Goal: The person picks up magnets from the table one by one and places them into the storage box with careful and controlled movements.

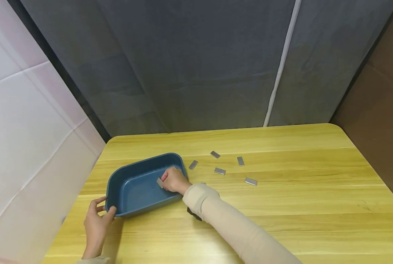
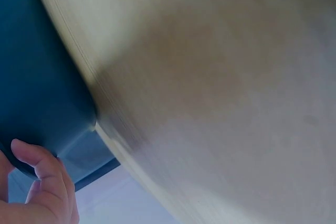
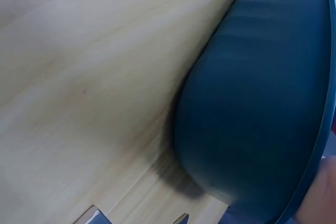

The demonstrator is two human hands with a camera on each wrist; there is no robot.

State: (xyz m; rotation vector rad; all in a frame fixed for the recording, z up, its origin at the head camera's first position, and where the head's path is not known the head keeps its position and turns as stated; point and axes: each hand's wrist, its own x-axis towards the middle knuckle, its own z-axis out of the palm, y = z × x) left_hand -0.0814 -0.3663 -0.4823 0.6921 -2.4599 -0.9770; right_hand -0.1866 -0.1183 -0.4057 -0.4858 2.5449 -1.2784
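Observation:
A blue rectangular plastic basin stands on the left part of the wooden table. My left hand grips its near left corner, thumb and fingers over the rim; the left wrist view shows the curled fingers there. Over the inside of the basin, my right hand pinches a small flat grey metal block. In the right wrist view, the basin's outer wall hides most of that hand. Several similar grey blocks lie on the table right of the basin, among them one block near its rim.
Other loose blocks include one at the back, one in the middle and one farthest right. Another lies partly hidden behind the right sleeve. A dark grey curtain hangs along the table's back edge.

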